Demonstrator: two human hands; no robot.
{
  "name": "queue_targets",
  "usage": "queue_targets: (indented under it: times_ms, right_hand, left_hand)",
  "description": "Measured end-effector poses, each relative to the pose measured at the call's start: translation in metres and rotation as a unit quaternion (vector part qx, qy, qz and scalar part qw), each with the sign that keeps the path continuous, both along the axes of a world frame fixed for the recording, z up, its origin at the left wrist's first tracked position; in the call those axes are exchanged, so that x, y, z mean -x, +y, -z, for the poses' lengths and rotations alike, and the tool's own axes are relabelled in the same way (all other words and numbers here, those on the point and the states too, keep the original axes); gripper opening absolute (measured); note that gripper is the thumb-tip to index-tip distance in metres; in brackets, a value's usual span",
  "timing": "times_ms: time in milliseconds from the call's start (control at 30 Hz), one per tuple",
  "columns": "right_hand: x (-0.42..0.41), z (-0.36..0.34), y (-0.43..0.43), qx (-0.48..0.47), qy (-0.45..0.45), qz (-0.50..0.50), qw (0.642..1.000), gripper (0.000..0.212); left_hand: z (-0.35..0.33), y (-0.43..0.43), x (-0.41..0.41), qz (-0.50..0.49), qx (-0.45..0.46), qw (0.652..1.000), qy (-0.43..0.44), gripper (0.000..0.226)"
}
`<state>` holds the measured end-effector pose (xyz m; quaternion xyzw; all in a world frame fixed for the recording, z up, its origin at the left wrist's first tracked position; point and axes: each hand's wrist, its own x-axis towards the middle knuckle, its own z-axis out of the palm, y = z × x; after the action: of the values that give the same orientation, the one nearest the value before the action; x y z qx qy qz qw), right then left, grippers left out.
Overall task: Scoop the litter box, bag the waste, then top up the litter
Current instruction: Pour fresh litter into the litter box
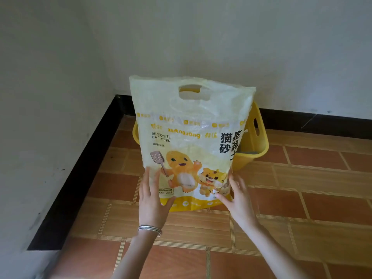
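Head view: nearest, bangles (150,229) ring the left wrist; the left hand (153,196) and right hand (239,198) press against the lower corners of the cat litter bag (191,137), fingers nearly straight, thumbs laid on its front; the bag is upright between the hands, whether resting on the tiled floor (302,208) I cannot tell; just beyond it sits the yellow litter box (260,143). The likely risk: slick plastic held only by side pressure may slip or sag when tipped, so litter pours past the box.

One litter bag (189,141), one yellow tub (261,141), two hands (152,200) (239,200)
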<state>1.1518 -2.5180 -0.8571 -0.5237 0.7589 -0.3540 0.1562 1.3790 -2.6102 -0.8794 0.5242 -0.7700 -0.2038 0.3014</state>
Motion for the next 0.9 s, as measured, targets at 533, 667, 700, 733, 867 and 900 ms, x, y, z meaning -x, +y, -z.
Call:
queue_targets:
  times_ms: [533,667,700,733,867,900]
  right_hand:
    - [-0.011,0.025,-0.003,0.044,-0.033,0.003,0.998,0.041]
    - [-0.01,0.032,0.002,0.005,-0.062,0.009,0.998,0.064]
    - [-0.01,0.035,0.002,0.003,-0.071,0.013,0.997,0.069]
    - [-0.009,0.037,0.002,-0.001,-0.083,0.016,0.996,0.074]
    - [-0.008,0.043,0.0,-0.029,-0.108,0.022,0.994,0.089]
    - [-0.008,0.043,0.0,-0.033,-0.112,0.026,0.993,0.09]
  left_hand:
    - [0.007,0.005,0.014,-0.009,-0.136,0.99,0.032,0.092]
    - [0.013,0.004,0.019,-0.075,-0.105,0.986,0.107,0.065]
    - [0.015,0.001,0.02,-0.1,-0.103,0.98,0.141,0.058]
    - [0.018,0.0,0.021,-0.12,-0.099,0.974,0.165,0.053]
    - [0.027,-0.003,0.025,-0.163,-0.086,0.967,0.176,0.029]
    - [0.027,-0.004,0.026,-0.175,-0.082,0.964,0.18,0.019]
